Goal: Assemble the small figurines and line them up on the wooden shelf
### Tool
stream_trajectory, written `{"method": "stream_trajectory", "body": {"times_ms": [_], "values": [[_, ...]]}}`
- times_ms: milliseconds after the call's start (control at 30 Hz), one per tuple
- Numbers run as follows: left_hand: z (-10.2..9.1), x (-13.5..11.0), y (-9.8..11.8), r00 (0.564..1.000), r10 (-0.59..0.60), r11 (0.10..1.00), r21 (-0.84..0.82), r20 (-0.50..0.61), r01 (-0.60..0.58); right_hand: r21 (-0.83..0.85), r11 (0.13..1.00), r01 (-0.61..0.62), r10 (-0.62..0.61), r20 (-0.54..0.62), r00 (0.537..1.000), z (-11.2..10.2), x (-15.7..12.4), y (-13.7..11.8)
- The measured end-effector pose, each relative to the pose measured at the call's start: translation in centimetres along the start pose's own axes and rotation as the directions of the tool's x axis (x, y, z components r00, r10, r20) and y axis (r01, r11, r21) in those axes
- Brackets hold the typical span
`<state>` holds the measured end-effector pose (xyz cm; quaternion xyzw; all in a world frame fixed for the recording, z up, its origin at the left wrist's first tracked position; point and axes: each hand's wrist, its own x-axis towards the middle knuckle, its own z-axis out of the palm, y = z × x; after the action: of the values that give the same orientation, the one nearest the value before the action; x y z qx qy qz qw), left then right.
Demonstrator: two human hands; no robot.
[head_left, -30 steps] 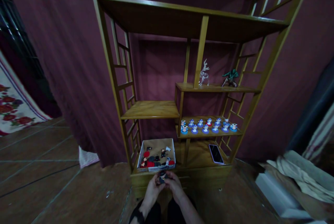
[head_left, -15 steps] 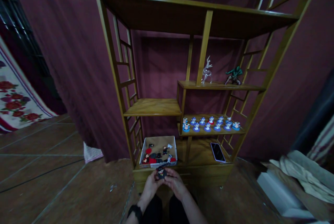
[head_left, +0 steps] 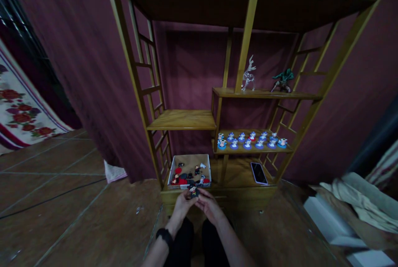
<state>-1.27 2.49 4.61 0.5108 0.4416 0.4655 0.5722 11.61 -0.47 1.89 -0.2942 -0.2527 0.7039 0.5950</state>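
Note:
My left hand [head_left: 183, 203] and my right hand [head_left: 208, 206] meet low in the middle, both closed around a small dark figurine [head_left: 193, 191] with a red and white top. They hover just in front of a white cardboard box [head_left: 190, 160] on the bottom shelf, which holds several small figurines and red and dark round bases. A black band sits on my left wrist.
A tall wooden shelf unit [head_left: 183, 118] stands against a maroon curtain. One shelf carries several blue-based figurines [head_left: 250, 139]; above them stand a glass deer [head_left: 248, 75] and a green figure [head_left: 282, 79]. A phone [head_left: 258, 173] lies on the bottom shelf. Folded cloth and white boxes [head_left: 348, 209] are at right.
The view has tilted and shifted, so the shelves and hands sit higher in frame. My hands stay together on the small figurine, turning it slightly.

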Motion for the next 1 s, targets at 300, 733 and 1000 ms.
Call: {"method": "stream_trajectory", "body": {"times_ms": [300, 733, 1000], "values": [[0.9, 0.3, 0.0, 0.996, 0.065, 0.998, 0.022, 0.062, -0.067, 0.086, 0.995, 0.046, -0.046, -0.012, 0.999, -0.2, -0.6, -0.8], [1.6, -0.1, 1.0, 0.989, 0.05, 0.996, 0.064, 0.136, -0.059, 0.063, 0.997, 0.052, -0.048, -0.059, 0.997, -0.4, -1.3, -1.6], [1.7, 0.0, 0.5, 0.992, 0.083, 0.981, 0.165, 0.092, -0.098, 0.079, 0.994, 0.08, -0.069, -0.136, 0.988, 0.1, -1.4, -1.8]]}}
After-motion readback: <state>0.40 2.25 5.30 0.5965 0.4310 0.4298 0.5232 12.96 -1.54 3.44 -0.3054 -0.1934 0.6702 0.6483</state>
